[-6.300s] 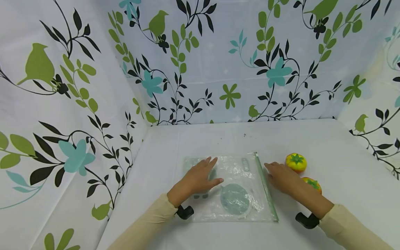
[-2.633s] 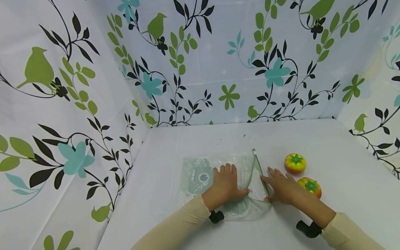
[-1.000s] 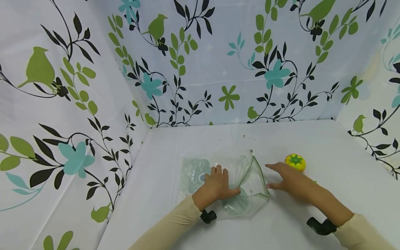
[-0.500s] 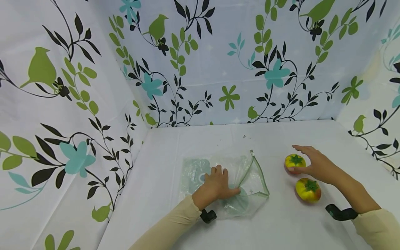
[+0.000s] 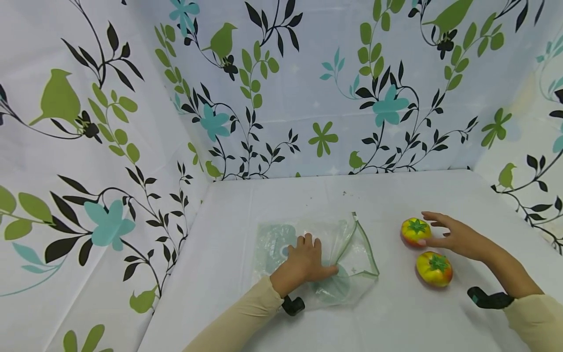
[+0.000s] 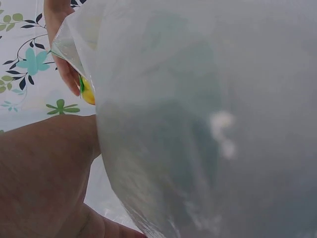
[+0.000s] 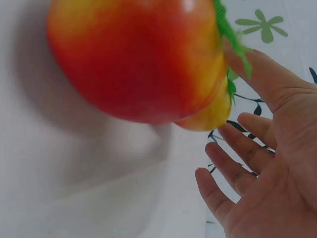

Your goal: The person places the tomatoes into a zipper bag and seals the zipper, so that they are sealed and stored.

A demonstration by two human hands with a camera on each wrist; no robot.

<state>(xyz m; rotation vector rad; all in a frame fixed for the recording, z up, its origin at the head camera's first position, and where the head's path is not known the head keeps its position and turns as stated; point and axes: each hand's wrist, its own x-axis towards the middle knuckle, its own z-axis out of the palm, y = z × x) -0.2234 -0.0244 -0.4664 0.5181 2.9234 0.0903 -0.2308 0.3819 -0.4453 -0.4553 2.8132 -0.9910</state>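
A clear zip bag [image 5: 323,296] with pale green prints and a green-edged mouth lies on the white table. My left hand [image 5: 303,261] rests on it and holds the upper film drawn back at the thumb, so the mouth gapes to the right. Film fills most of the left wrist view. Two red-yellow toy tomatoes with green leaf tops sit right of the bag: a far tomato [image 5: 415,232] and a near tomato [image 5: 434,269]. My right hand [image 5: 462,239] is spread beside the far tomato, its thumb overlapping that tomato's right edge; contact cannot be told.
The white table [image 5: 264,198] reaches back to a patterned curtain [image 5: 281,112] with leaves, birds and flowers, which also hangs at the left and right sides. Dark wrist cameras [image 5: 488,298] sit under both wrists. The near tomato stands close in front of the right hand.
My right hand has left the bag's mouth and moved right to the far tomato, uncovering the near one. Earlier the bag lay flat; its upper film is now pulled back by my left hand.
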